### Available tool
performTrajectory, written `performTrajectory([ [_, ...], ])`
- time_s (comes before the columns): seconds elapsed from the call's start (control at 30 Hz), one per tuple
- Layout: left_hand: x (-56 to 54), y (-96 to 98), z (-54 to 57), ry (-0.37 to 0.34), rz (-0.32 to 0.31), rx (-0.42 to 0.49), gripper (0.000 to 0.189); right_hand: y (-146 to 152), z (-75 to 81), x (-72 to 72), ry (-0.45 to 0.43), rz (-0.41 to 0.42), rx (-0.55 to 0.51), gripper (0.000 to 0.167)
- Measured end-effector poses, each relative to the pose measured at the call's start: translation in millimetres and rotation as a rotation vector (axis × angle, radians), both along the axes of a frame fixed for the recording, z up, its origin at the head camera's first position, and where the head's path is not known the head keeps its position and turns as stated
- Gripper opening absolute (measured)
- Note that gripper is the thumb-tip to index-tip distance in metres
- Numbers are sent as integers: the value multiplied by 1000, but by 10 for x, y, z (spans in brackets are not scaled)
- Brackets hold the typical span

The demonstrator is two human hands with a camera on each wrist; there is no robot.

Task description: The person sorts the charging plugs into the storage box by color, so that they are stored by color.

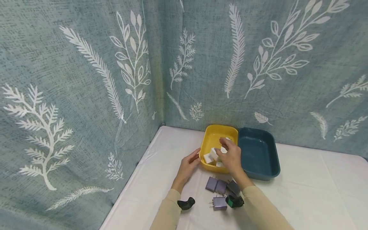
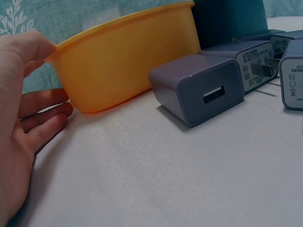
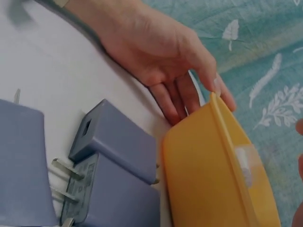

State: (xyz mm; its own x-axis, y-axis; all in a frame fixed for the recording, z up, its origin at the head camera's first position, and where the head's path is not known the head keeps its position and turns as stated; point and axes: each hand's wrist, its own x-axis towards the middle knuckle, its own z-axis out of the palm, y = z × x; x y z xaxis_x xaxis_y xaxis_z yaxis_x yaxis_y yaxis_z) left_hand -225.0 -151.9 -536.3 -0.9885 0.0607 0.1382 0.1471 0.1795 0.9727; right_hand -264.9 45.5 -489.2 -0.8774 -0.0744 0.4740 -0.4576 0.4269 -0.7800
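Observation:
A yellow bin [image 1: 218, 127] holds several white box-shaped pieces [image 1: 208, 158]; their exact kind is too small to tell. My left hand [image 1: 188, 164] touches the bin's near left corner, its thumb by the rim and its fingers [image 2: 45, 101] against the outer wall. Over the bin's right side reaches my right hand [image 1: 232, 156]. Its thumb and index finger curve apart, with a white piece visible in the gap; nothing looks gripped. Only fingertips [image 3: 300, 126] of that hand show at the right wrist view's edge. Several purple-grey USB chargers [image 1: 219, 203] lie in front of the bin.
A dark blue bin [image 1: 276, 159] stands against the yellow one's right side. Black wrist gear [image 1: 187, 203] sits at the left wrist, more [image 1: 234, 201] at the right. A patterned teal curtain [image 1: 201, 64] rises behind the white-covered table [image 1: 316, 185].

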Motion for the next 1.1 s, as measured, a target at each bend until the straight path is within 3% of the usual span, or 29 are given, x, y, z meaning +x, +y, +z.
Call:
performTrajectory([
  [0.43,-5,-7,-2,13,2,8,46,146,-22,45,18,-57,-48,35],
  [0.67,-9,-6,-1,3,2,10,46,221,-82,98,-3,-29,-15,33],
  [1.1,-11,4,-9,-5,-4,6,47,264,-131,193,77,-12,23,32],
])
